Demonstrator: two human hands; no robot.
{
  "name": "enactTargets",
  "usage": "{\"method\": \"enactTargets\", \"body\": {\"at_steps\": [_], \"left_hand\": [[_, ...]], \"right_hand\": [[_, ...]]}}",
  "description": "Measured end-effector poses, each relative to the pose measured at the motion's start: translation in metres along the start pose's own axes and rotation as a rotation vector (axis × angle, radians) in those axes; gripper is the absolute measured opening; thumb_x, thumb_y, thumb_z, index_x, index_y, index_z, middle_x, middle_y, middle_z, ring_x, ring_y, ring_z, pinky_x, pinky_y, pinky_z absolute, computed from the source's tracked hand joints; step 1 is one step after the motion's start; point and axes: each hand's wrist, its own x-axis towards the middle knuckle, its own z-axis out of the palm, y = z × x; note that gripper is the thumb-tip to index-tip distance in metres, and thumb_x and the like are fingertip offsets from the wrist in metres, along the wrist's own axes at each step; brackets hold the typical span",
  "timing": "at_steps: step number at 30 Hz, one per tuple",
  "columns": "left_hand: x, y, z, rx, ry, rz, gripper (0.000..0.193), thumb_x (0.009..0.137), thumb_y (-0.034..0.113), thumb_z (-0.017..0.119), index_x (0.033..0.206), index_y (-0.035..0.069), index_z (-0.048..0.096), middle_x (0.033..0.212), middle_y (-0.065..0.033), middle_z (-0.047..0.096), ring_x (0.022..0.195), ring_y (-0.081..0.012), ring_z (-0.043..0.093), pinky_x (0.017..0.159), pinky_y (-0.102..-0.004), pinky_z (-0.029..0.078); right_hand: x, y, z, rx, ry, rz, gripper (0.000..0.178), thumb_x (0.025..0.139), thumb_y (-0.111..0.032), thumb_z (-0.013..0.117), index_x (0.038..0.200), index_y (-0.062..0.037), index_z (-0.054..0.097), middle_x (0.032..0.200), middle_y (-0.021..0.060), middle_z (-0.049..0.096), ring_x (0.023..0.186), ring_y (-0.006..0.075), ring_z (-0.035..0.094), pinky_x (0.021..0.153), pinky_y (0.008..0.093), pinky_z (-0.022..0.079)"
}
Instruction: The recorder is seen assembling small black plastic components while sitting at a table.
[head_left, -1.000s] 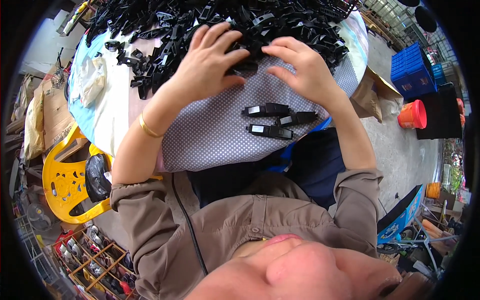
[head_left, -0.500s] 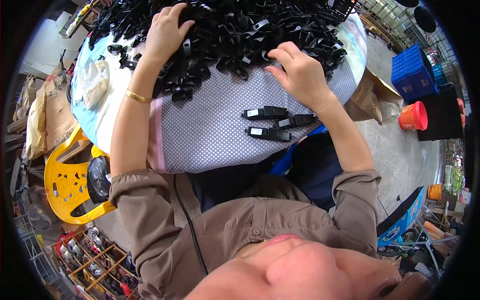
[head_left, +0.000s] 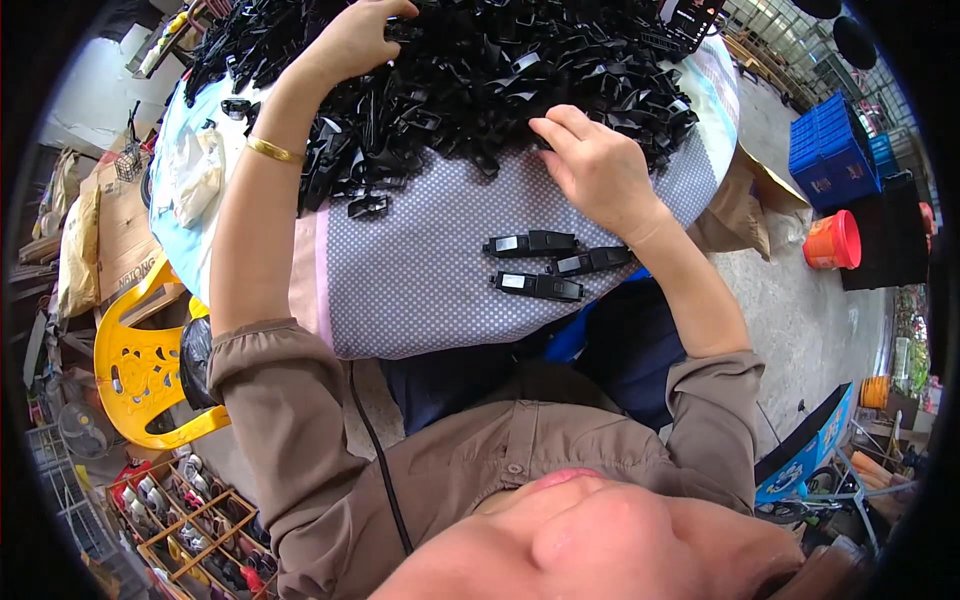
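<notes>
Heap of black plastic parts (head_left: 480, 95): in the head view it covers the far half of the table, tangled and deep, its near edge ragged on the grey patterned cloth (head_left: 415, 265).
Left hand (head_left: 352, 42): out over the heap's left part, near the top edge of the view; thumb stands apart from my loosely bent fingers, and I see nothing held between them.
Right hand (head_left: 602, 172): at the heap's near edge, thumb and fingers drawn close together; dark pieces lie right behind the tips, so I cannot tell whether I have hold of one.
Three set-apart parts: upper part (head_left: 532, 243), right-hand part (head_left: 594, 260) and lower part (head_left: 537, 287) lie close together on the cloth nearer my body, each with a pale patch, none in my grip.
Step in hand: I judge it to be reaching into the heap and parting loose pieces.
Next move: to my mind it calls for a light pinch on one piece at the fringe, drawn free without dragging its neighbours or knocking the three by my right forearm (head_left: 690, 285).
</notes>
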Motion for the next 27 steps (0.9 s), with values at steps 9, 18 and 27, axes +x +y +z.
{"method": "enactTargets", "body": {"at_steps": [9,18,27], "left_hand": [[-0.022,0.064,-0.005,0.080,0.349,0.055,0.026,0.073,0.008,0.066,0.099,0.003,0.066,0.109,-0.0132,0.060,0.105,-0.0317,0.056,0.092,-0.0410,0.044],[-0.112,0.161,0.028,-0.028,-0.150,0.270,0.030,0.073,0.021,0.075,0.096,0.007,0.061,0.095,-0.0068,0.060,0.096,-0.0256,0.057,0.082,-0.0364,0.048],[-0.121,0.139,0.019,-0.227,-0.175,-0.001,0.032,0.074,0.013,0.077,0.101,0.002,0.065,0.094,-0.0110,0.060,0.094,-0.0288,0.057,0.082,-0.0372,0.048]], "right_hand": [[-0.003,0.007,-0.001,-0.013,0.132,-0.084,0.029,0.076,-0.004,0.070,0.105,-0.0054,0.067,0.102,0.0067,0.065,0.077,0.0238,0.067,0.065,0.0309,0.055],[-0.018,-0.008,-0.025,0.368,-0.168,0.058,0.019,0.077,-0.008,0.068,0.096,-0.0025,0.068,0.092,0.0092,0.063,0.084,0.0276,0.061,0.073,0.0354,0.050],[-0.030,-0.024,-0.053,0.419,-0.329,0.090,0.013,0.078,-0.005,0.070,0.088,0.0013,0.066,0.091,0.0106,0.064,0.079,0.0240,0.064,0.068,0.0312,0.051]]}}
